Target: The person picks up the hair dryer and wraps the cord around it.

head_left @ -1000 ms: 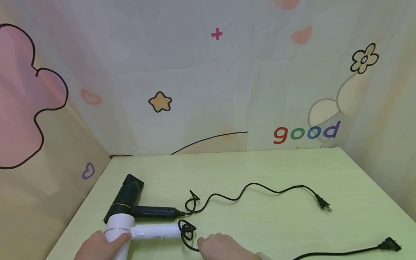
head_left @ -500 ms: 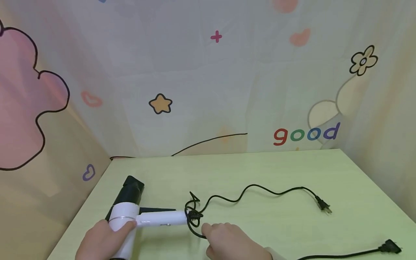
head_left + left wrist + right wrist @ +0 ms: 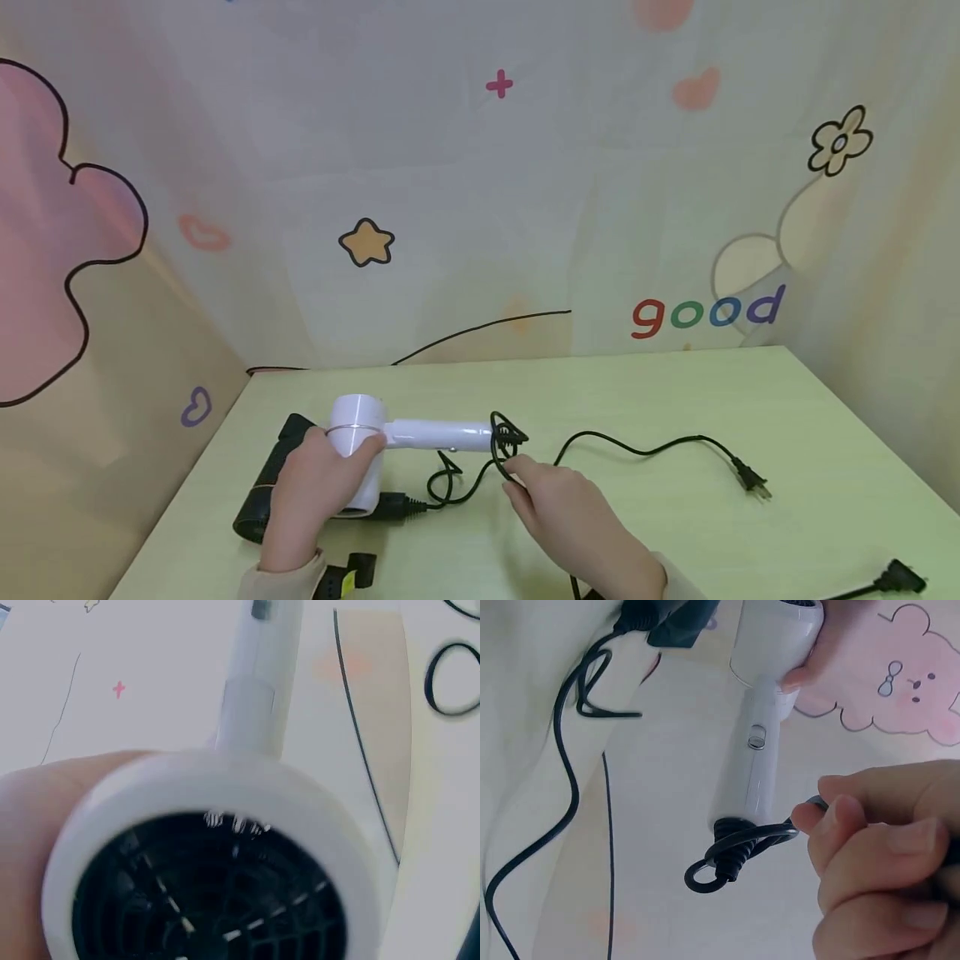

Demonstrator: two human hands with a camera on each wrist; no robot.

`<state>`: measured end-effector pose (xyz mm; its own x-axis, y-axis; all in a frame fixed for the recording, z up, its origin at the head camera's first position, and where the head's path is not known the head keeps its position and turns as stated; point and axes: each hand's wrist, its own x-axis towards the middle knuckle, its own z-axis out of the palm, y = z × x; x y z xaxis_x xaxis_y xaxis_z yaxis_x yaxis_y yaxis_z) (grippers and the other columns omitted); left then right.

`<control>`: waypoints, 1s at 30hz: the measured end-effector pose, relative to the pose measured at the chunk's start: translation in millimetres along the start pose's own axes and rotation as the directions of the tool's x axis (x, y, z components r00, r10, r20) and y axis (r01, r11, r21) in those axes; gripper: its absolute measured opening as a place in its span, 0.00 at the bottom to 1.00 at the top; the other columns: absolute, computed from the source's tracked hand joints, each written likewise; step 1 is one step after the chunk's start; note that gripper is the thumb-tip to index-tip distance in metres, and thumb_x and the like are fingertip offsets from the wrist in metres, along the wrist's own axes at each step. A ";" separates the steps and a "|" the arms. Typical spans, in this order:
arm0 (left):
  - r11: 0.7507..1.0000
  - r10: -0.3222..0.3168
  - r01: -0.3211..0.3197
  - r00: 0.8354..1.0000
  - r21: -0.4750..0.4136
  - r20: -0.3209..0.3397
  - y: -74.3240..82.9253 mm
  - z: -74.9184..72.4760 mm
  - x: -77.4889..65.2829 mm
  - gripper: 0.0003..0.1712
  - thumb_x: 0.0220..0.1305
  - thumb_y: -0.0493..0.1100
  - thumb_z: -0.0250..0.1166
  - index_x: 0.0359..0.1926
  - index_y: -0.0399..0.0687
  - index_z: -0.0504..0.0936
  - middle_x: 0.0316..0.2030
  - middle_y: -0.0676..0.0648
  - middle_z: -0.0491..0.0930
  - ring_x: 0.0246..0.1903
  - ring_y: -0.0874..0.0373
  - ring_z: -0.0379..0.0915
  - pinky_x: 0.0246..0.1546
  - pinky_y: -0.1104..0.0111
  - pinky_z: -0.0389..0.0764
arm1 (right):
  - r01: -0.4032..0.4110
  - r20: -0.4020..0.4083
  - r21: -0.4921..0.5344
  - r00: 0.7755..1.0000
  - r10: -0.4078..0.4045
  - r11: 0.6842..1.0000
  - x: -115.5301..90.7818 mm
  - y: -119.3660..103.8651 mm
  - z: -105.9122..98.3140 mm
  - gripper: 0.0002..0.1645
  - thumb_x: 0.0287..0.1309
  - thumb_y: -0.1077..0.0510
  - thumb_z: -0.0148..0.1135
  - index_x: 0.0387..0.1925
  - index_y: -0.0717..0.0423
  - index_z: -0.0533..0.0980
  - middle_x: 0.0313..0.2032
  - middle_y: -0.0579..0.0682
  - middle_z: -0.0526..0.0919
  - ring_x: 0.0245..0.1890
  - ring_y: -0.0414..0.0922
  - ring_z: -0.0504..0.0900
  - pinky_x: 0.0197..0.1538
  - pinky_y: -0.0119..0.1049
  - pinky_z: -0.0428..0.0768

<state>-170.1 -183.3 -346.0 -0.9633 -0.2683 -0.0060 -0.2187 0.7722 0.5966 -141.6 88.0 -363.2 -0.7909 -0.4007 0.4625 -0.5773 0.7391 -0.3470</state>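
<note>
A white hair dryer hangs over the table, its handle pointing right. My left hand grips its barrel, thumb along the near side; in the left wrist view the dark round grille at the barrel's end faces the camera. My right hand pinches the black cord, which loops close to the handle's end. Behind and below the white dryer lies a black hair dryer, partly hidden by my left hand and the white one.
The black dryer's cord snakes right across the pale green table to a two-pin plug. A second black plug lies near the right front edge. Printed curtains stand behind and at the sides.
Both hands have moved right and away from the body, carrying the white hair dryer up off its place beside the black one. The cord in my right hand has come along; the black dryer stays put.
</note>
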 end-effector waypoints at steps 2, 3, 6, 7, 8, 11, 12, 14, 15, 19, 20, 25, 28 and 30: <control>1.000 0.000 0.000 1.000 -0.029 -0.005 5.5 7.4 3.9 0.46 0.55 0.69 0.58 0.49 0.28 0.65 0.35 0.34 0.76 0.27 0.48 0.75 0.19 0.63 0.71 | -0.009 -0.035 -0.013 0.999 0.009 1.000 1.9 4.1 -0.8 0.07 0.57 0.60 0.62 0.38 0.56 0.77 0.14 0.36 0.67 0.14 0.30 0.57 0.19 0.23 0.61; 0.999 0.001 -0.001 1.000 -0.042 -0.009 7.7 10.9 5.3 0.47 0.55 0.69 0.58 0.51 0.27 0.64 0.35 0.34 0.76 0.28 0.48 0.75 0.20 0.63 0.72 | -0.013 -0.051 -0.015 0.999 0.012 1.000 2.7 6.0 -1.1 0.07 0.57 0.60 0.63 0.38 0.56 0.78 0.14 0.36 0.67 0.14 0.30 0.57 0.19 0.23 0.60; 0.997 -0.002 0.001 1.000 -0.080 -0.021 12.7 20.6 8.0 0.48 0.57 0.68 0.58 0.54 0.26 0.62 0.37 0.32 0.75 0.29 0.46 0.76 0.21 0.62 0.73 | -0.012 -0.101 -0.035 0.995 0.008 0.999 4.8 10.1 -1.3 0.07 0.56 0.61 0.64 0.37 0.55 0.78 0.15 0.36 0.67 0.15 0.30 0.57 0.19 0.23 0.61; 0.996 -0.004 0.002 1.000 -0.094 -0.023 13.9 23.5 8.7 0.48 0.57 0.68 0.58 0.56 0.26 0.61 0.37 0.32 0.75 0.29 0.46 0.75 0.21 0.62 0.73 | -0.008 -0.114 -0.041 0.993 0.004 0.999 5.4 11.0 -1.2 0.07 0.55 0.61 0.64 0.37 0.56 0.78 0.15 0.36 0.67 0.14 0.30 0.57 0.19 0.23 0.61; 0.994 -0.007 0.004 1.000 -0.106 -0.027 15.0 26.2 9.3 0.48 0.57 0.67 0.58 0.57 0.26 0.60 0.38 0.32 0.75 0.30 0.46 0.75 0.22 0.63 0.73 | -0.006 -0.128 -0.048 0.992 0.000 0.999 5.9 11.8 -1.1 0.07 0.55 0.61 0.64 0.38 0.56 0.78 0.15 0.37 0.68 0.15 0.30 0.58 0.19 0.23 0.61; 0.990 -0.009 0.004 0.999 -0.139 -0.038 17.8 32.8 11.9 0.49 0.58 0.67 0.57 0.59 0.27 0.57 0.37 0.33 0.74 0.30 0.46 0.75 0.22 0.64 0.71 | 0.000 -0.152 -0.064 0.988 -0.010 0.998 7.4 13.2 -1.3 0.08 0.55 0.62 0.65 0.38 0.57 0.78 0.15 0.38 0.70 0.14 0.30 0.58 0.19 0.23 0.62; 0.989 -0.010 0.003 0.999 -0.148 -0.043 18.5 34.6 13.0 0.49 0.58 0.67 0.57 0.59 0.28 0.57 0.37 0.33 0.75 0.29 0.46 0.75 0.21 0.64 0.71 | 0.001 -0.159 -0.069 0.987 -0.012 0.998 7.7 13.7 -1.2 0.08 0.54 0.62 0.65 0.38 0.58 0.79 0.15 0.37 0.70 0.15 0.30 0.58 0.19 0.23 0.62; 0.987 -0.006 -0.004 0.998 -0.158 -0.060 19.8 37.4 14.9 0.48 0.58 0.67 0.57 0.59 0.29 0.56 0.37 0.33 0.75 0.29 0.46 0.75 0.21 0.65 0.71 | 0.018 -0.183 -0.083 0.983 -0.033 0.996 8.1 15.2 -1.0 0.09 0.54 0.63 0.65 0.38 0.58 0.79 0.16 0.37 0.72 0.15 0.29 0.59 0.20 0.22 0.63; 0.987 -0.003 -0.008 0.998 -0.160 -0.070 20.4 38.6 16.0 0.48 0.58 0.67 0.57 0.59 0.29 0.56 0.37 0.33 0.75 0.29 0.46 0.75 0.21 0.65 0.70 | 0.030 -0.196 -0.086 0.979 -0.047 0.996 8.4 16.0 -0.8 0.09 0.53 0.63 0.65 0.38 0.59 0.79 0.17 0.37 0.73 0.15 0.29 0.59 0.20 0.21 0.64; 0.982 0.001 -0.021 0.994 -0.188 -0.110 23.2 41.6 18.5 0.48 0.59 0.68 0.56 0.60 0.30 0.56 0.38 0.33 0.74 0.31 0.45 0.74 0.23 0.64 0.70 | 0.085 -0.248 -0.072 0.963 -0.100 0.994 8.3 19.3 0.7 0.09 0.53 0.64 0.65 0.38 0.59 0.80 0.19 0.38 0.76 0.16 0.28 0.60 0.22 0.19 0.64; 0.980 -0.002 -0.021 0.993 -0.198 -0.119 24.0 42.0 18.8 0.48 0.59 0.68 0.56 0.60 0.30 0.56 0.39 0.33 0.74 0.31 0.45 0.74 0.23 0.64 0.70 | 0.100 -0.259 -0.059 0.959 -0.112 0.993 8.3 19.8 1.0 0.09 0.52 0.65 0.65 0.38 0.59 0.80 0.19 0.39 0.76 0.16 0.27 0.61 0.22 0.18 0.64; 0.966 -0.026 -0.012 0.989 -0.258 -0.144 27.8 42.3 20.0 0.49 0.59 0.69 0.54 0.61 0.30 0.55 0.42 0.32 0.72 0.35 0.42 0.74 0.28 0.59 0.74 | 0.199 -0.315 0.020 0.931 -0.183 0.980 7.7 20.4 0.3 0.11 0.50 0.67 0.65 0.39 0.60 0.80 0.19 0.40 0.76 0.17 0.26 0.62 0.23 0.16 0.65; 0.957 -0.041 -0.006 0.987 -0.290 -0.155 29.7 42.7 21.5 0.51 0.59 0.70 0.53 0.63 0.30 0.54 0.43 0.32 0.71 0.36 0.41 0.73 0.30 0.57 0.74 | 0.260 -0.332 0.065 0.916 -0.225 0.963 7.0 18.5 -2.0 0.12 0.50 0.69 0.64 0.40 0.61 0.80 0.18 0.39 0.73 0.18 0.26 0.61 0.24 0.15 0.65; 0.950 -0.051 -0.003 0.985 -0.312 -0.165 30.7 43.0 22.2 0.51 0.59 0.70 0.53 0.63 0.30 0.53 0.43 0.32 0.71 0.37 0.40 0.73 0.31 0.56 0.74 | 0.296 -0.333 0.084 0.908 -0.253 0.951 6.4 16.6 -3.1 0.12 0.51 0.69 0.63 0.40 0.61 0.80 0.18 0.38 0.72 0.18 0.26 0.60 0.24 0.14 0.65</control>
<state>-204.9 -140.8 -362.3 -0.9121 -0.3985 0.0964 -0.1559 0.5546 0.8174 -155.6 99.4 -363.4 -0.5043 -0.3705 0.7800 -0.8008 0.5387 -0.2618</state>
